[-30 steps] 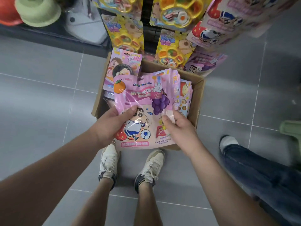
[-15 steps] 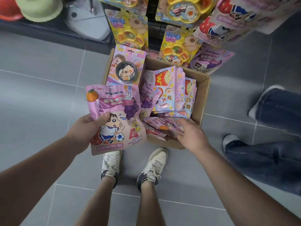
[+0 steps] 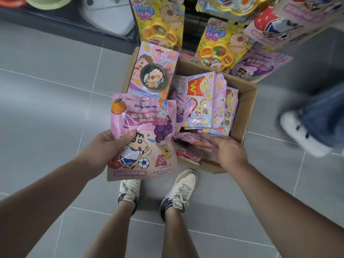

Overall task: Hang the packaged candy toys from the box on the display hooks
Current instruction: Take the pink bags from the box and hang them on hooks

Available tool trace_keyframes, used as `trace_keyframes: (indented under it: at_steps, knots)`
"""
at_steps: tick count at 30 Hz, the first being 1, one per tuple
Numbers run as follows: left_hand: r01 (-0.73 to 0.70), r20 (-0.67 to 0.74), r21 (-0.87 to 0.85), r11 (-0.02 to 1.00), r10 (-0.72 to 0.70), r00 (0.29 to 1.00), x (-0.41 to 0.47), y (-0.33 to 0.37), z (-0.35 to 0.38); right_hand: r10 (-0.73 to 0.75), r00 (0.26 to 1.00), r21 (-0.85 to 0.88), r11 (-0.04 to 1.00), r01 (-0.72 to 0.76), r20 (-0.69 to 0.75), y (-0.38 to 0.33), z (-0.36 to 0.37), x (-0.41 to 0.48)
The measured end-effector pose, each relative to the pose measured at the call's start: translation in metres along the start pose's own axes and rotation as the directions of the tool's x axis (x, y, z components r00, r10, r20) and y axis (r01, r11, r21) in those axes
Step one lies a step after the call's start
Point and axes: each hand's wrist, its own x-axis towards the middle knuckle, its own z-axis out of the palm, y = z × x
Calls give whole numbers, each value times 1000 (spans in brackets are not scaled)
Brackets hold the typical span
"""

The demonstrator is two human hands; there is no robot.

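My left hand (image 3: 104, 148) grips a pink candy bag (image 3: 147, 131) printed with a cartoon boy, a football, grapes and an orange, held over the near left corner of the cardboard box (image 3: 247, 112). My right hand (image 3: 228, 149) reaches into the box's near side and lies on another pink bag (image 3: 193, 142); its fingertips are blurred. Several more packs stand in the box, among them a noodle-bowl card (image 3: 154, 73) and a fries card (image 3: 201, 97). Yellow packs (image 3: 160, 25) hang on the display above.
The box sits on grey floor tiles just ahead of my two white shoes (image 3: 178, 192). Another person's jeans leg and white shoe (image 3: 305, 135) stand close on the right. A dark shelf base with hats (image 3: 48, 2) runs along the top left.
My left hand carried the pink bag off to the left, then brought it nearer the box. My right hand let go of it and reached down into the box. The bystander's foot shifted.
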Motion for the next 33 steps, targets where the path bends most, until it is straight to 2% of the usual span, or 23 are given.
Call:
trace_keyframes:
  at_steps: [3,6,9,13,16,24,30,33]
  knots:
    - [-14,6,11,1000,14,1000,-1,6,1,31,998,99,995,-25,-54,5,-12,-4]
    - [-17,-19,13,1000,18,1000,-10,22,7,25,985,58,998,-15,-171,13,-32,-16]
    - [-50,6,42,998,49,999,-23,42,11,96,966,185,981,-51,-242,23,-59,-31]
    - [-96,2,81,992,96,995,-55,83,23,222,932,530,847,-38,-288,32,-110,-61]
    - [-119,7,98,988,119,993,-92,121,32,294,907,672,740,-18,-300,30,-163,-97]
    - [-274,70,104,956,268,961,-235,229,59,389,851,821,566,81,-352,17,-295,-238]
    - [-435,139,199,878,414,899,-341,287,82,479,785,883,433,179,-394,24,-356,-339]
    - [-531,113,247,811,520,847,-384,309,95,494,747,877,412,249,-444,25,-387,-381]
